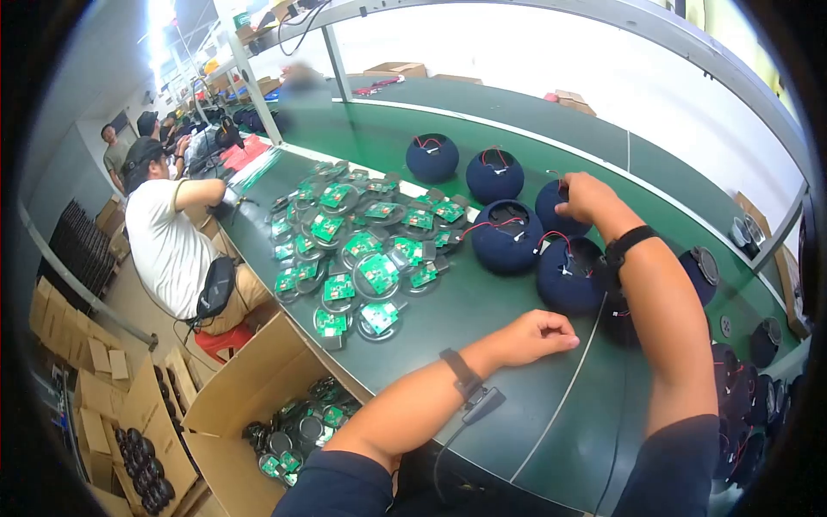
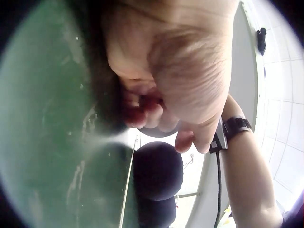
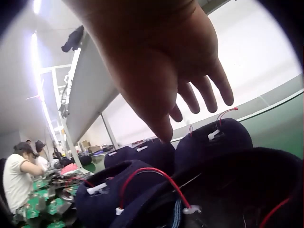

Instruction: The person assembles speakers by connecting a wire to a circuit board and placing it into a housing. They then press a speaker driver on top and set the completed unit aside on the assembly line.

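Ball (image 1: 550, 204) under the right hand (image 1: 590, 196), apart from the left hand (image 1: 534, 338).

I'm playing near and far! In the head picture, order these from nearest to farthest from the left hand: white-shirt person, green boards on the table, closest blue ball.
From the left hand:
1. Closest blue ball, just beyond it.
2. Green boards, to its left.
3. White-shirt person, far left.

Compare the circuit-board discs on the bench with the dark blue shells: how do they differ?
The circuit-board discs are flattish; the dark blue shells are round, several with open tops. The discs carry green boards, while several shells show red wires. The discs overlap in a heap, whereas the shells stand side by side. Both sit on the bench.
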A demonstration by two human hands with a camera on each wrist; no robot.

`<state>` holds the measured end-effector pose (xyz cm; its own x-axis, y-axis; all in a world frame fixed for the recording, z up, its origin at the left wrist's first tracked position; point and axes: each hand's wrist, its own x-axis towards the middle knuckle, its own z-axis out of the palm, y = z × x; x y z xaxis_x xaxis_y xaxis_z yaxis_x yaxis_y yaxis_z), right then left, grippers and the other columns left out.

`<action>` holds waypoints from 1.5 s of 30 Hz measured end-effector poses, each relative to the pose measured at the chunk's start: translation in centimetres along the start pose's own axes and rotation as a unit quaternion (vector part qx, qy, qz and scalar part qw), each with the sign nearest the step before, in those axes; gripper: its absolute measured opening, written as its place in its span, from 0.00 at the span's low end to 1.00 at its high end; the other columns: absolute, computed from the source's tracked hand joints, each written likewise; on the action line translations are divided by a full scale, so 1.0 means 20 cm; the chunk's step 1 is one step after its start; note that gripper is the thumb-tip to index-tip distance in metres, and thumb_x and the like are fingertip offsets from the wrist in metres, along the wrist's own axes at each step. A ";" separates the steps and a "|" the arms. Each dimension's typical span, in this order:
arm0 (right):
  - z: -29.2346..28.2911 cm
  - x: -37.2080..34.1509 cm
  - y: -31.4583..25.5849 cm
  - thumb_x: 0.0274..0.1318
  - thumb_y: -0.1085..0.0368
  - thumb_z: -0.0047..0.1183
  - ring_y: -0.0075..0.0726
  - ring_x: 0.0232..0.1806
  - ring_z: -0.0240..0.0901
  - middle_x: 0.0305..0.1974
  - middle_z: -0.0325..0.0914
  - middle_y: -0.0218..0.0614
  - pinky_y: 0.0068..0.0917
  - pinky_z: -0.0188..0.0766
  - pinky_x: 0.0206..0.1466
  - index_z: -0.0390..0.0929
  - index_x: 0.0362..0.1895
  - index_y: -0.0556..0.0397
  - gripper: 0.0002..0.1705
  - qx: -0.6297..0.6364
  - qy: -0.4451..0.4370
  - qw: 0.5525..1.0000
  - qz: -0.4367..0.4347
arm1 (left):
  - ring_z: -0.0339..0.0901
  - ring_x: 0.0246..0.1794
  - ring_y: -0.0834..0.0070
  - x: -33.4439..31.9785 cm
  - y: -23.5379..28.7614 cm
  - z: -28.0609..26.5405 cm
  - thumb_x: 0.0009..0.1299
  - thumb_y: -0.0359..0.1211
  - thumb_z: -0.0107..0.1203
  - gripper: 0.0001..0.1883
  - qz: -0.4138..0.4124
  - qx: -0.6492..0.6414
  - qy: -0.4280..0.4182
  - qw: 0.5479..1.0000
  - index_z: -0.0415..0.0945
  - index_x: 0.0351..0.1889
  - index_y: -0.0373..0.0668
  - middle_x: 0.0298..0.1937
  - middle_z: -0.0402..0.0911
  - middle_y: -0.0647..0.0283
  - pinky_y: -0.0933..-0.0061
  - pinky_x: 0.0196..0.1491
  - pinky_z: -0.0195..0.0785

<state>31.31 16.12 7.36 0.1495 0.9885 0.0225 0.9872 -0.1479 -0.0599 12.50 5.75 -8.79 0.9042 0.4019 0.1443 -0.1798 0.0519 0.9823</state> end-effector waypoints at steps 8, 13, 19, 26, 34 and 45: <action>0.15 -0.01 0.08 0.46 0.47 0.76 0.58 0.55 0.81 0.55 0.83 0.50 0.47 0.77 0.61 0.84 0.53 0.57 0.35 -0.060 0.016 0.998 -0.010 | 0.62 0.29 0.90 0.00 0.05 0.00 0.74 0.37 0.65 0.09 0.008 0.031 0.006 0.999 0.83 0.43 0.41 0.27 0.69 0.80 0.80 0.32 0.59; 0.23 0.17 0.21 0.37 0.48 0.78 0.57 0.52 0.82 0.47 0.86 0.52 0.48 0.74 0.62 0.87 0.45 0.56 0.33 -0.024 0.016 0.999 -0.030 | 0.63 0.28 0.90 -0.01 0.05 0.01 0.74 0.37 0.65 0.10 0.068 0.075 0.022 0.995 0.81 0.43 0.41 0.26 0.70 0.80 0.81 0.30 0.58; 0.17 0.10 0.32 0.40 0.63 0.79 0.58 0.57 0.72 0.51 0.77 0.50 0.45 0.71 0.62 0.79 0.47 0.59 0.30 0.101 0.056 0.993 -0.003 | 0.71 0.25 0.86 0.01 0.06 0.01 0.74 0.37 0.63 0.11 0.042 0.042 0.038 0.998 0.80 0.42 0.39 0.25 0.75 0.72 0.80 0.29 0.64; -0.09 -0.26 0.45 0.38 0.70 0.73 0.49 0.60 0.68 0.52 0.72 0.44 0.38 0.65 0.67 0.71 0.51 0.59 0.33 0.159 0.099 0.981 -0.059 | 0.72 0.22 0.84 0.01 0.04 0.01 0.74 0.34 0.61 0.09 0.051 0.039 0.047 0.997 0.74 0.43 0.40 0.25 0.73 0.71 0.78 0.26 0.65; -0.11 -1.18 0.48 0.40 0.70 0.65 0.48 0.68 0.61 0.61 0.67 0.46 0.37 0.50 0.75 0.70 0.50 0.58 0.29 0.369 0.141 0.911 -0.120 | 0.68 0.19 0.84 0.06 -0.03 -0.02 0.70 0.28 0.60 0.10 0.080 -0.030 0.141 0.986 0.66 0.34 0.43 0.24 0.70 0.72 0.77 0.21 0.65; 0.23 -2.00 -0.02 0.53 0.63 0.72 0.64 0.69 0.62 0.66 0.69 0.56 0.54 0.57 0.73 0.74 0.54 0.58 0.28 0.153 0.146 0.970 -0.119 | 0.80 0.25 0.82 0.04 -0.04 0.01 0.69 0.28 0.64 0.05 0.115 -0.055 0.054 0.990 0.79 0.34 0.39 0.30 0.86 0.63 0.79 0.27 0.73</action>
<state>24.58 -23.30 1.92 -0.0275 0.9356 0.3519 0.9392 0.1448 -0.3114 13.42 5.80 -9.40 0.7886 0.5106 0.3427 -0.4224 0.0447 0.9053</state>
